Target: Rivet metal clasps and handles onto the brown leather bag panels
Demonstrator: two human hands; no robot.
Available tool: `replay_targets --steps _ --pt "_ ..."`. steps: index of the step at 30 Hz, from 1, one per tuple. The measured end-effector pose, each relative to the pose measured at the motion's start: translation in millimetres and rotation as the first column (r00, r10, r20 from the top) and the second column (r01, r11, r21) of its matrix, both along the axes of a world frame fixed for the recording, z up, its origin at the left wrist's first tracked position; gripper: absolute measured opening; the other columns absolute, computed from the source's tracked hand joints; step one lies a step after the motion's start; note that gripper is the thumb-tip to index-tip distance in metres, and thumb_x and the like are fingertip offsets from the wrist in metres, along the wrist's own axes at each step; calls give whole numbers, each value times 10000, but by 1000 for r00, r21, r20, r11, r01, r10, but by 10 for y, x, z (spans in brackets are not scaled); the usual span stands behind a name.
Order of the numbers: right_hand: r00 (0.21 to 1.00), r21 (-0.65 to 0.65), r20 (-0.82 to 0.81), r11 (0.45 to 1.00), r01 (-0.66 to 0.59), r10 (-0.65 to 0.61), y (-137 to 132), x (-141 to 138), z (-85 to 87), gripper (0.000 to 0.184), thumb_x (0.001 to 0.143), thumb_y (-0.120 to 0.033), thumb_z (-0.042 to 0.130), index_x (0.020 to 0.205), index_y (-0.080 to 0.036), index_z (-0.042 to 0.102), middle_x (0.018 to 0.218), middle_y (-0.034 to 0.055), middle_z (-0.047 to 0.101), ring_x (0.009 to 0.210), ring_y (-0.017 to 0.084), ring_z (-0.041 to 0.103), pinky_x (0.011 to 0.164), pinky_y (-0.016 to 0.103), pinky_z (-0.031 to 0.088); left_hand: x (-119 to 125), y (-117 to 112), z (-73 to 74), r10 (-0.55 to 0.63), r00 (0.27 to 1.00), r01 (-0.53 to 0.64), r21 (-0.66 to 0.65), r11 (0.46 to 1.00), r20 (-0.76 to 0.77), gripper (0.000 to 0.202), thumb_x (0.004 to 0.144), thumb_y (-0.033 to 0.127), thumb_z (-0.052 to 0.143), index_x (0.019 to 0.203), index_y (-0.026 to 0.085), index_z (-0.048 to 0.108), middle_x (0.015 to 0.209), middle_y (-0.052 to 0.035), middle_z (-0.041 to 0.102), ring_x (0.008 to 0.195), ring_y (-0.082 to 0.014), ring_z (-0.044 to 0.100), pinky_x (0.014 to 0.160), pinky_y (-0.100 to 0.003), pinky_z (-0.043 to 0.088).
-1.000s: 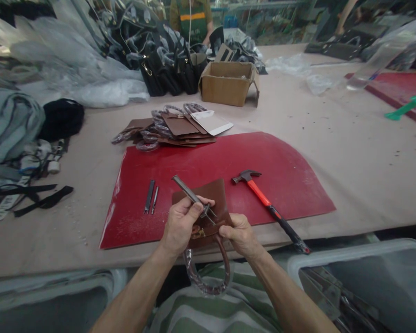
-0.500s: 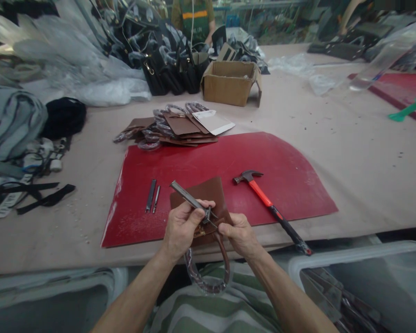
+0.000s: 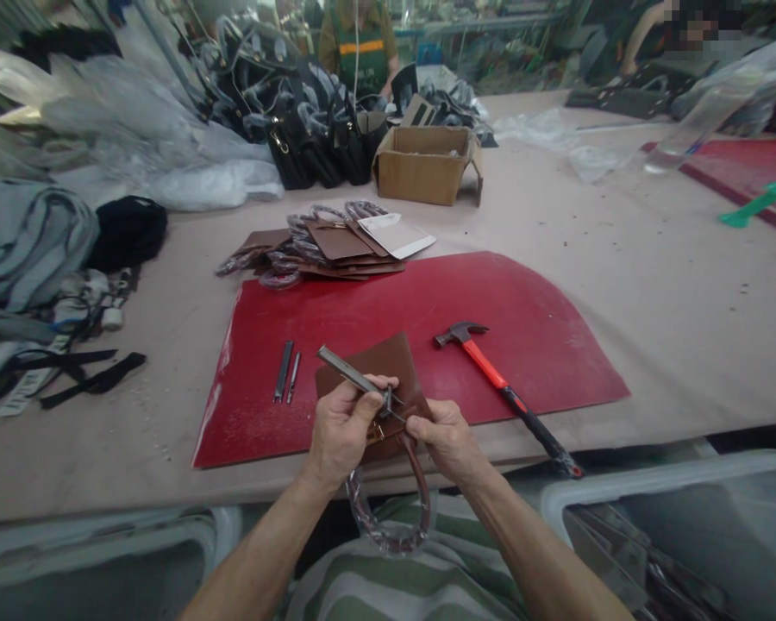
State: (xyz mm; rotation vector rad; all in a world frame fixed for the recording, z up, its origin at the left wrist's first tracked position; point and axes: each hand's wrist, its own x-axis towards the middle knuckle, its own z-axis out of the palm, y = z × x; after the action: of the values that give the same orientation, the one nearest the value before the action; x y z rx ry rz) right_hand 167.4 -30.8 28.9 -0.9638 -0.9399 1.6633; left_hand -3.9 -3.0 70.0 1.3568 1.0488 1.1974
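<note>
My left hand [image 3: 340, 427] is closed around a slim metal punch tool [image 3: 349, 375] whose shaft points up and to the left. My right hand [image 3: 446, 440] pinches the lower edge of a brown leather bag piece [image 3: 388, 366] by its brass fitting, with the tool's tip between my two hands. The piece lies at the near edge of a red mat [image 3: 414, 302]. Its plastic-wrapped handle [image 3: 388, 509] loops down toward my lap.
A red-handled claw hammer [image 3: 501, 388] lies on the mat to the right, and two small metal punches [image 3: 286, 377] lie to the left. A stack of brown pieces [image 3: 336, 246] and a cardboard box [image 3: 423, 159] sit beyond. A grey bin [image 3: 679, 526] stands at lower right.
The hands and tool hold almost the same pose; the tool's shaft has tilted slightly flatter. The view has shifted a little.
</note>
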Motion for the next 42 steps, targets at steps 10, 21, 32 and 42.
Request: replay_targets --steps 10,21,32,42 --pt "987 -24 -29 987 -159 158 27 85 248 359 672 -429 831 859 -136 743 746 30 684 637 136 579 612 253 469 9 66 126 37 987 -26 72 997 -153 199 922 334 602 965 171 708 1010 -85 775 943 -199 722 845 -287 567" --pt "995 -62 -64 995 -77 73 2 -30 204 336 671 -456 816 714 -139 714 580 30 662 463 130 569 456 234 440 9 76 144 5 990 0 35 999 -139 196 928 319 596 966 156 698 996 -88 768 909 -188 714 815 -277 562" --pt "993 -37 -93 996 -77 73 5 -25 161 317 697 -438 814 705 -137 712 584 24 664 476 124 585 473 220 459 6 25 157 21 968 22 168 985 -250 128 931 240 580 992 168 666 1041 -85 765 981 -191 725 874 -291 574" --pt "988 3 -115 994 -108 108 1 -13 168 286 728 -414 800 686 -144 719 577 19 652 502 124 584 498 225 466 -10 18 217 7 970 28 141 990 -243 153 944 272 579 994 160 671 1034 -83 768 974 -184 724 860 -275 573"
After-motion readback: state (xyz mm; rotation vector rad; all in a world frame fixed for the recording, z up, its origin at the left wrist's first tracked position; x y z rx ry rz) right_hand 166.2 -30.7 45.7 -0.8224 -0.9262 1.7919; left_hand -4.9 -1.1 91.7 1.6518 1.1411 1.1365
